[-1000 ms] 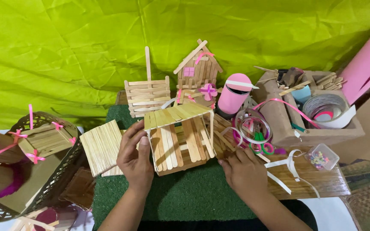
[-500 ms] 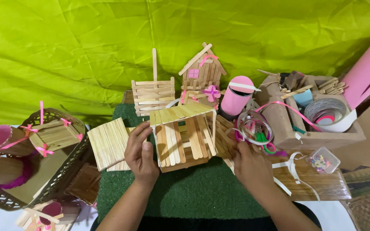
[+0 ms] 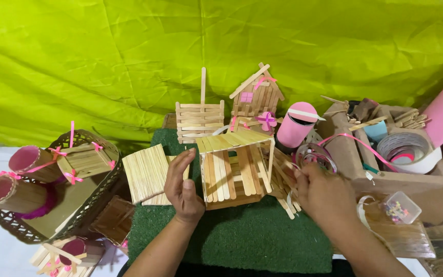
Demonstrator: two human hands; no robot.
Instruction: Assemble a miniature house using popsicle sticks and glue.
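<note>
Head view: the left hand lies flat and open against the left wall of the open-sided box of pale wooden craft sticks, which stands at the middle of the green turf mat. The right hand, grip curled at the loose craft sticks by the mat's right edge, hides its contents. A hard sideways press could rack the box's joints
</note>
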